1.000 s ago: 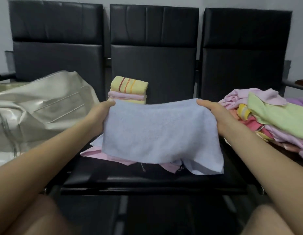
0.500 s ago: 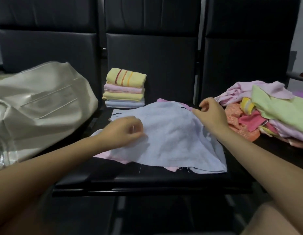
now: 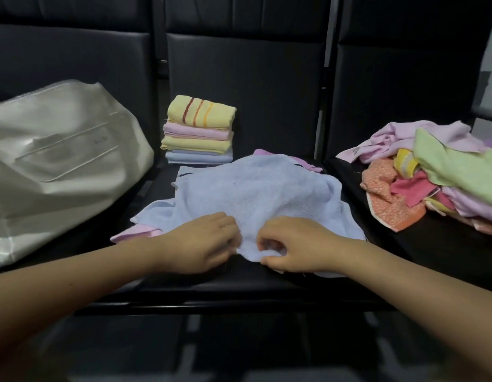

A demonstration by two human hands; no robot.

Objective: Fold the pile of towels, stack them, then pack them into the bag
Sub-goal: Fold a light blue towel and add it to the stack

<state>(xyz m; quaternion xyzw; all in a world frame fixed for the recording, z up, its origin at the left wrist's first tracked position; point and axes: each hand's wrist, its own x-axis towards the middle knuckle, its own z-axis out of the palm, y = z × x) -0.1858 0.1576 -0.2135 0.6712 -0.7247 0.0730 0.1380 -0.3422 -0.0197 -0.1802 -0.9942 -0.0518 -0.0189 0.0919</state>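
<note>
I've got both hands at the near edge of the light blue towel (image 3: 256,194), spread on the middle seat (image 3: 184,282) over a pink towel (image 3: 134,234). L hand (image 3: 200,244) fingers curled onto the hem, R hand (image 3: 297,248) pinching it, hands nearly touching. Folded stack (image 3: 199,130) behind the towel, bag (image 3: 60,161) on the left seat, unfolded pile (image 3: 432,172) on the right seat

Black seat row (image 3: 267,282): bag (image 3: 60,161) left, folded stack (image 3: 199,130) and blue towel (image 3: 256,194) middle, unfolded pile (image 3: 437,172) right.
</note>
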